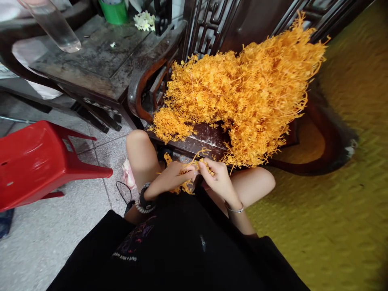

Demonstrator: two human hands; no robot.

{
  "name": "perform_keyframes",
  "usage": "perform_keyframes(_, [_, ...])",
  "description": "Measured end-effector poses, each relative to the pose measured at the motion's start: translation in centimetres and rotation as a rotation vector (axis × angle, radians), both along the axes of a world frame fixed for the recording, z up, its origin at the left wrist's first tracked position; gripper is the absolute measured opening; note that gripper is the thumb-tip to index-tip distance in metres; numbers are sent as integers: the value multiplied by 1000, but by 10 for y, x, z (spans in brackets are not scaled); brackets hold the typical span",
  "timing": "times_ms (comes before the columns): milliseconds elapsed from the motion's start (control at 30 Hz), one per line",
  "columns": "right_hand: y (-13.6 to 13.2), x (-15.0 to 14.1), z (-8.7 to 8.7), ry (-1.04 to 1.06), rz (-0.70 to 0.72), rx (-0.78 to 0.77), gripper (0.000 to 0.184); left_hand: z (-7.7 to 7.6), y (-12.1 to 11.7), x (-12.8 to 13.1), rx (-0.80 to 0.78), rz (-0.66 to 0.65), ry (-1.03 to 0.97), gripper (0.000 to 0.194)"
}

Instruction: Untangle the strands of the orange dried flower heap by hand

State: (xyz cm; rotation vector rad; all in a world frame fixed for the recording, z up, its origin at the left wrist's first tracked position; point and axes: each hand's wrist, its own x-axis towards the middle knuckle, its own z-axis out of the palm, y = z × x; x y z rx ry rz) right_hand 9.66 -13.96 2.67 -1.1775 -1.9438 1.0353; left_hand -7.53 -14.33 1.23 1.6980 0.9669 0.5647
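A big heap of orange plastic sprigs (242, 93) lies on the seat of a dark wooden chair (209, 139) in front of me. My left hand (174, 176) and my right hand (216, 178) meet above my knees, both pinched on a small orange sprig (197, 163) between them. More orange pieces hang under my left hand. A watch and a bead bracelet sit on my left wrist, a thin bangle on my right.
A red plastic stool (36, 161) stands at the left on the tiled floor. A dark wooden side table (100, 60) at the top left carries a clear glass (56, 26), a green cup (114, 12) and white flowers (144, 20). A yellow mass fills the right side.
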Motion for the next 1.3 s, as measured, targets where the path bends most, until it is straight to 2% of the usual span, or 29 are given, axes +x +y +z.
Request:
perform_keyframes(67, [-9, -7, -1, 269, -63, -125, 43, 6, -2, -4, -57, -118, -225, 36])
perform_keyframes(133, [-19, -19, 1, 543, -126, -266, 45, 11, -3, -5, -115, -173, -397, 38])
perform_keyframes(200, [-26, -34, 4, 763, -201, -381, 44, 17, -4, -7, -184, -154, -518, 41])
perform_keyframes(267, [-28, -48, 10, 884, -246, -472, 44, 21, -3, -9, -277, -121, -585, 43])
perform_keyframes(433, [-22, -59, 22, 955, -264, -702, 43, 29, 1, -14, -539, -43, -588, 44])
perform_keyframes(667, [-20, -55, 20, 988, -127, -763, 47, 33, -1, -9, -672, 32, -650, 42])
perform_keyframes(767, [-14, -49, 21, 1009, -90, -712, 46, 32, -3, -8, -645, 39, -706, 52])
perform_keyframes(867, [-5, -40, 25, 1026, -134, -505, 44, 28, -8, -4, -607, -2, -822, 58])
perform_keyframes(933, [-2, -37, 28, 955, -179, -374, 44, 26, -12, 1, -620, -43, -800, 52])
perform_keyframes(1000, [-2, -37, 29, 843, -236, -310, 44, 26, -15, 6, -617, -36, -739, 45])
perform_keyframes(1100, [-5, -38, 23, 740, -345, -245, 42, 28, -15, 9, -585, 75, -734, 39])
perform_keyframes(1300, [-7, -25, 5, 512, -387, -114, 45, 22, -14, 14, -492, 446, -734, 35])
